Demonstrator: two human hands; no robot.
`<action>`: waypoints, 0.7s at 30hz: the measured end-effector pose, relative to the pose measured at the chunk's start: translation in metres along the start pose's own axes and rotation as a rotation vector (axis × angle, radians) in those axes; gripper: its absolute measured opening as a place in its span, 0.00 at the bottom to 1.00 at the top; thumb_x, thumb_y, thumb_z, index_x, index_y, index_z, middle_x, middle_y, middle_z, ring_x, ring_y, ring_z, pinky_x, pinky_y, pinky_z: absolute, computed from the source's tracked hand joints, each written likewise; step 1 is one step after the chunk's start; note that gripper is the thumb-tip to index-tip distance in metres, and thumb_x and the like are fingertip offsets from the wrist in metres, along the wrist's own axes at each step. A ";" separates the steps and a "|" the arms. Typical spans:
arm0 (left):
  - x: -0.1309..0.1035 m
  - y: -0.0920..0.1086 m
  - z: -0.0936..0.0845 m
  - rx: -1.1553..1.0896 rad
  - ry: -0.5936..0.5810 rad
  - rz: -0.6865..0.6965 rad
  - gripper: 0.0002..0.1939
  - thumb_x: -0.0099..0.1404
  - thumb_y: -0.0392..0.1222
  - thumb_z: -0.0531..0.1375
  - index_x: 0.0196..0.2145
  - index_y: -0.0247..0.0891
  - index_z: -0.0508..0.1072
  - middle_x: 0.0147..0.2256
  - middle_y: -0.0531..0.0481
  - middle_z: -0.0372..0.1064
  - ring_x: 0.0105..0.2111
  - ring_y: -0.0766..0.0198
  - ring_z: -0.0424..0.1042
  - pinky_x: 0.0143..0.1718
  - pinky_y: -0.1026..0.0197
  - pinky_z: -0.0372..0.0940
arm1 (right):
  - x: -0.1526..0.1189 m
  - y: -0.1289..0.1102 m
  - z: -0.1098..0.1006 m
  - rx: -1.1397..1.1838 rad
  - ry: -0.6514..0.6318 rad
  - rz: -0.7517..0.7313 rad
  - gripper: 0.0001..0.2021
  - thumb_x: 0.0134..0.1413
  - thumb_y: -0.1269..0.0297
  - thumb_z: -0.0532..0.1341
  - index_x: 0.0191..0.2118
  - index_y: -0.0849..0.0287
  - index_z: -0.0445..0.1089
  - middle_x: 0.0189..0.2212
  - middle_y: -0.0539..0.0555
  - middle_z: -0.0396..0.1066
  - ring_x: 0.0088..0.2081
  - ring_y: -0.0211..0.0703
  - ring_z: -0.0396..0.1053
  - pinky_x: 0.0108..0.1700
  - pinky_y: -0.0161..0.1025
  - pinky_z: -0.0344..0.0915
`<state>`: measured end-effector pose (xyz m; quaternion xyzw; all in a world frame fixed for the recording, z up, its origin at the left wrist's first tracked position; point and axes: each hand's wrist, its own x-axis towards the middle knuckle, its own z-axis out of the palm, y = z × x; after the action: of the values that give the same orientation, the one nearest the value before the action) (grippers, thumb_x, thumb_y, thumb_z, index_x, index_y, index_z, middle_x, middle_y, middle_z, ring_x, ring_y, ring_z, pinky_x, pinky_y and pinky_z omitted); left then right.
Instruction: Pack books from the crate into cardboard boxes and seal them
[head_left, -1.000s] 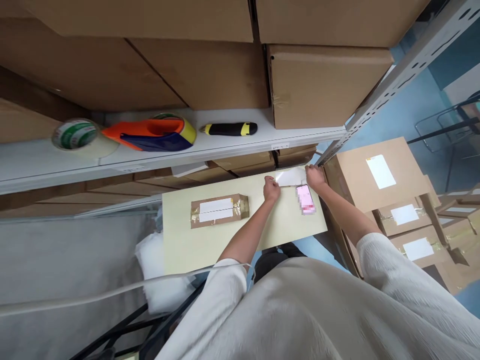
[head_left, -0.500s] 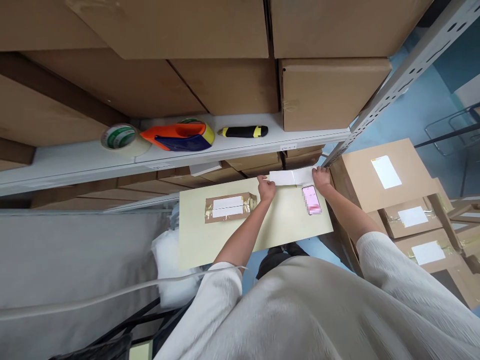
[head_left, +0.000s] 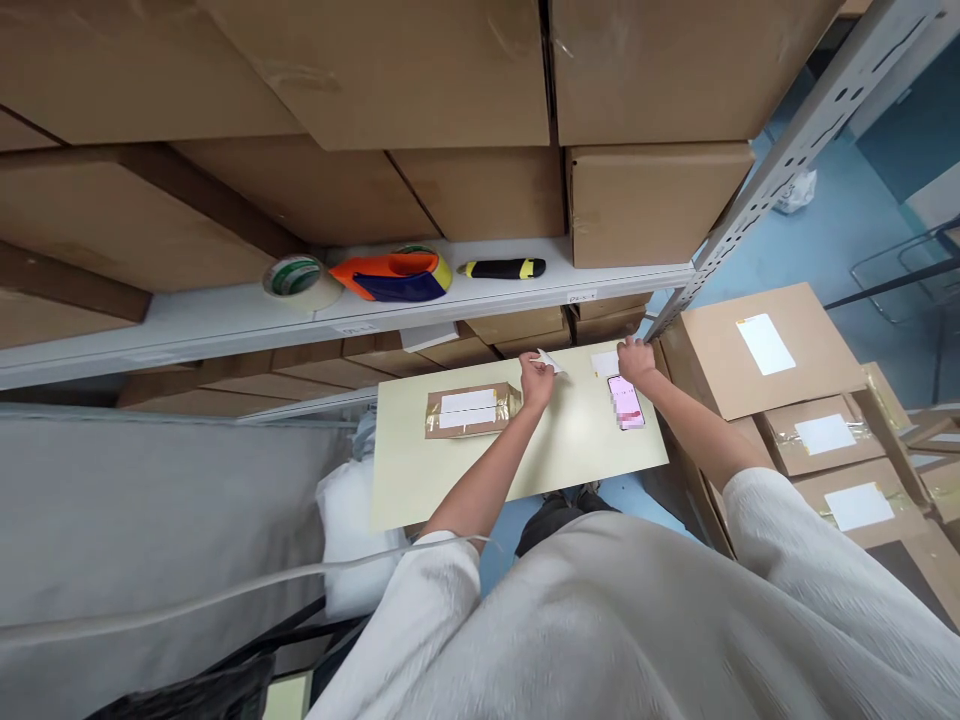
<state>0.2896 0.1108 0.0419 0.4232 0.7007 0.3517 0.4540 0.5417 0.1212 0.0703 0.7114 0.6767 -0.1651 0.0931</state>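
Observation:
My left hand is closed on a small white paper piece, which sticks up bent from the fingers above the cream board. My right hand, also closed, is at the right end of a white label near the board's far edge. Its fingertips are partly hidden. Just below that label lies a phone with a lit pink screen. Left of my left hand, a small taped cardboard box with a white label on top rests on the board.
On the shelf lie a tape roll, an orange and blue tape dispenser and a black and yellow utility knife. Labelled cartons are stacked at the right. A metal shelf post stands beside them.
The long white strip held between both hands has come apart. My left hand has one bent piece; the other lies by my right hand. The view has shifted slightly left.

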 end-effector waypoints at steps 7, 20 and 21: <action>-0.015 0.010 -0.016 -0.202 -0.012 -0.022 0.23 0.66 0.32 0.58 0.57 0.46 0.61 0.37 0.55 0.72 0.38 0.61 0.83 0.43 0.58 0.74 | -0.006 -0.033 -0.003 0.288 -0.161 -0.335 0.30 0.60 0.57 0.73 0.66 0.52 0.69 0.63 0.59 0.72 0.55 0.52 0.75 0.56 0.44 0.71; -0.031 -0.001 -0.072 -0.274 -0.064 -0.057 0.28 0.68 0.34 0.59 0.63 0.47 0.60 0.46 0.48 0.75 0.42 0.61 0.83 0.43 0.59 0.75 | -0.040 -0.099 -0.017 0.400 0.061 -0.396 0.08 0.65 0.71 0.60 0.45 0.56 0.75 0.50 0.56 0.77 0.47 0.46 0.76 0.51 0.40 0.70; -0.030 -0.004 -0.080 -0.230 -0.056 -0.016 0.28 0.68 0.35 0.59 0.64 0.47 0.60 0.47 0.48 0.75 0.43 0.60 0.83 0.43 0.59 0.75 | -0.044 -0.106 -0.020 0.405 0.080 -0.399 0.08 0.64 0.71 0.59 0.44 0.56 0.75 0.49 0.57 0.77 0.47 0.47 0.76 0.52 0.41 0.70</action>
<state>0.2208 0.0729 0.0756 0.3722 0.6461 0.4143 0.5218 0.4370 0.0942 0.1142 0.5741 0.7597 -0.2840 -0.1121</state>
